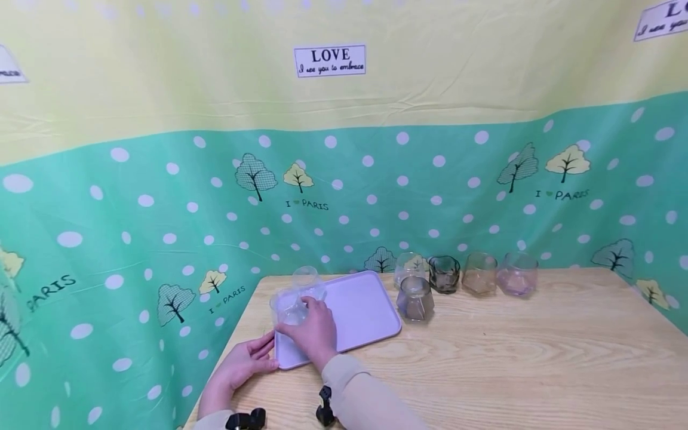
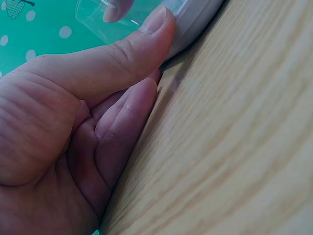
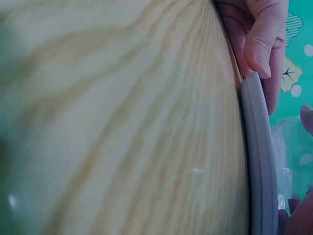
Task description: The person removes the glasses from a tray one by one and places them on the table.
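Observation:
A pale lilac tray lies at the left of the table. My right hand grips a clear glass over the tray's left end, thumb on the near side and fingers across it. Just behind, a second clear glass stands at the far left corner. My left hand holds the near left corner; in the left wrist view its thumb presses the rim while the other fingers bend beside and below. The right wrist view shows that same thumb over the end of the tray's rim.
Right of the tray stand several glasses: a clear one, a smoky brown-grey one, a dark grey one, an amber one and a pinkish one. A patterned curtain hangs behind the wooden table.

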The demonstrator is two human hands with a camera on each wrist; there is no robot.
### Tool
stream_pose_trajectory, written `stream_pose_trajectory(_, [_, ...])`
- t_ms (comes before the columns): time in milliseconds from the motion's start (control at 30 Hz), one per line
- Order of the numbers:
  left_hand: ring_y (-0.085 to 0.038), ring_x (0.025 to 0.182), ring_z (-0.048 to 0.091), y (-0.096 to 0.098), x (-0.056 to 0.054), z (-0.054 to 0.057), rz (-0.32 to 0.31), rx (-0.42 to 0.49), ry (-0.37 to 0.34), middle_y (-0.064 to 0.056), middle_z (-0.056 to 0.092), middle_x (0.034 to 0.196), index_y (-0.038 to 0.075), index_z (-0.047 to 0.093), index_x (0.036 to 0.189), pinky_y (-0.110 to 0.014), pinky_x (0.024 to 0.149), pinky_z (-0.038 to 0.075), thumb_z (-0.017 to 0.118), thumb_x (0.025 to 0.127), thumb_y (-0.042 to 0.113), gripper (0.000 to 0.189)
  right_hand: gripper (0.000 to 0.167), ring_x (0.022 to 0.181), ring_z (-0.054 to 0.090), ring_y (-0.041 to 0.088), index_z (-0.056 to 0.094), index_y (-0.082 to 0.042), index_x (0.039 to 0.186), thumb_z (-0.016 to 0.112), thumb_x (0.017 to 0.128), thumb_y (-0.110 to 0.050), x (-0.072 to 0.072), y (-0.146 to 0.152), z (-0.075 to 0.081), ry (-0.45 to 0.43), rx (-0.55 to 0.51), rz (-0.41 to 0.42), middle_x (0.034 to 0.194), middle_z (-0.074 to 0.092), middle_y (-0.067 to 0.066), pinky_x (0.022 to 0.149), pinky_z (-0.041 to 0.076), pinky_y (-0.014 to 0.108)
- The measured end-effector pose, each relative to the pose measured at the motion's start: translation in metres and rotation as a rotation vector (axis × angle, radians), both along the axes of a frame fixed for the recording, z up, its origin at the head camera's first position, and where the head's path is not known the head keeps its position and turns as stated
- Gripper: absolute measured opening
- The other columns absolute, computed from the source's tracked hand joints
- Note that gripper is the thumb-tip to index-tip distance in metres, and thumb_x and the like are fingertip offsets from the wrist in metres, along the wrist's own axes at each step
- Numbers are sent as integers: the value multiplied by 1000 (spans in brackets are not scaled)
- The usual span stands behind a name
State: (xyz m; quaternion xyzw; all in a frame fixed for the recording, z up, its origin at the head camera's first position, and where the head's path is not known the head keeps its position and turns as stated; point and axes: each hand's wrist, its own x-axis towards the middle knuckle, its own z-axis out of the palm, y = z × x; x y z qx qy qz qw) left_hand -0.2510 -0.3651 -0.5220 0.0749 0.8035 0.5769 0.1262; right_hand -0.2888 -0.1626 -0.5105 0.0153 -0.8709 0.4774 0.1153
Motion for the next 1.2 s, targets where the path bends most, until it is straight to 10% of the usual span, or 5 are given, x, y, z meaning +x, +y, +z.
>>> stream_pose_trajectory(433, [-43,148,41,-1,0,-2,5,31,-4,-29,35,163,-15,36,157,-19,104,53,85,90,3,85,88,111,67,28,65,-13,141,97,69,-54,3,-4,5,-32,36,-14,122,70,5,96,59,47])
stream_pose_trajectory(1200, [-41,146,45,0,1,-2,20,9,-2,-27,40,161,-13,39,157,-25,105,55,87,89,3,85,88,116,67,27,63,-1,141,100,70,-38,12,38,17,-2,-259,57,127,71,11,103,58,45])
